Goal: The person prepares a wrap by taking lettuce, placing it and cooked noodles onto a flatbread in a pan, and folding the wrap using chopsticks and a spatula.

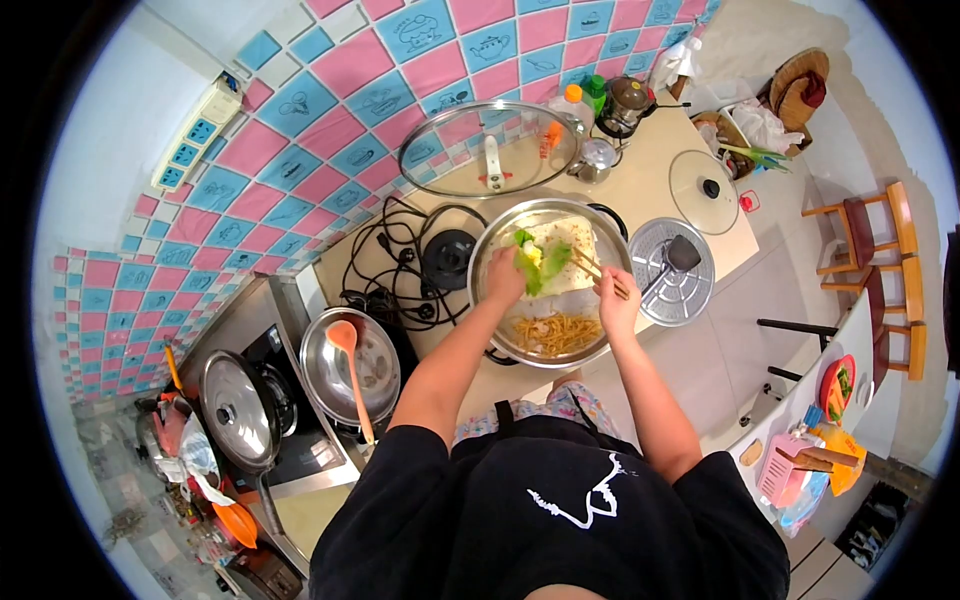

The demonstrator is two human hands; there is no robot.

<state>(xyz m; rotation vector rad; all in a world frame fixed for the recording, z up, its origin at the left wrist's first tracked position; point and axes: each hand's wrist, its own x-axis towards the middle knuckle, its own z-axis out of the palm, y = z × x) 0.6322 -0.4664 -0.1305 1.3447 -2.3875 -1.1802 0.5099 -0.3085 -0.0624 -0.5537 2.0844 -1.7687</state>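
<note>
A wide steel pan (487, 318) with dark handles stands on the counter in front of me. Inside lies a pale, speckled flat sheet of food (578, 240), with a heap of golden-brown strips (558, 335) nearer to me. My left hand (504, 276) is closed on a green lettuce leaf (545, 270) over the sheet, with some yellow food on the leaf. My right hand (617, 297) grips wooden chopsticks (590, 266) at the pan's right side. Their tips point toward the leaf; whether they touch it, I cannot tell.
A large glass lid (450, 170) leans on the tiled wall. Tangled black cables (400, 250) lie left of the pan. A steel pot (315, 375) with an orange ladle (345, 345) sits near the stove. At right, a steamer tray (690, 290) holds a dark spatula (682, 255).
</note>
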